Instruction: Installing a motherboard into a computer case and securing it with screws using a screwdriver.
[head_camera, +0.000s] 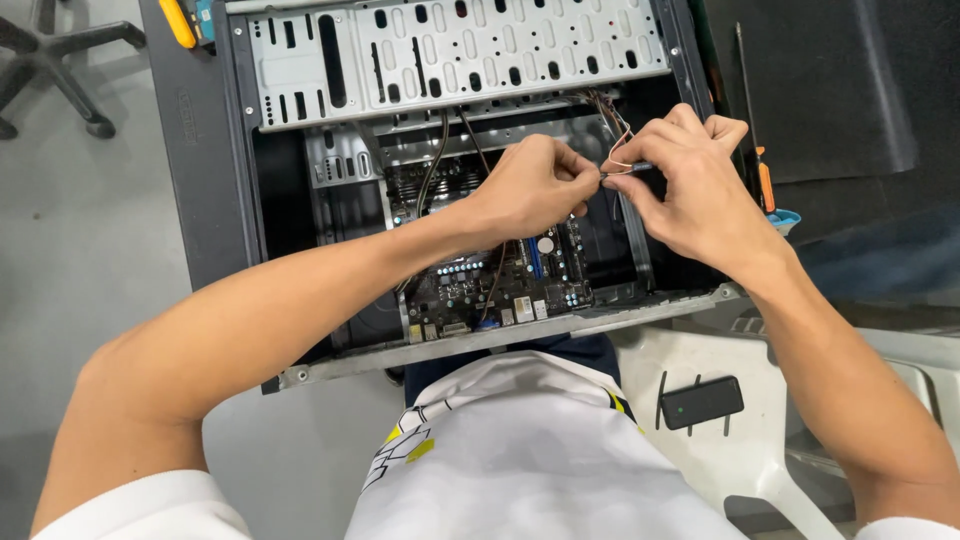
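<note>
Pinching thin wire bundle (618, 140) between my left hand (535, 185) and right hand (690, 180), both closed on it above motherboard (500, 275) inside open computer case (215, 150). Risk, as I judge: hard tug snaps wire or unseats connector; slipped fingers strike board.

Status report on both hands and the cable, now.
Left hand and right hand both pinching the thin cable, grips shut. Cable held above the open computer case, over the circuit board. Other loose wires hang nearby.
</note>
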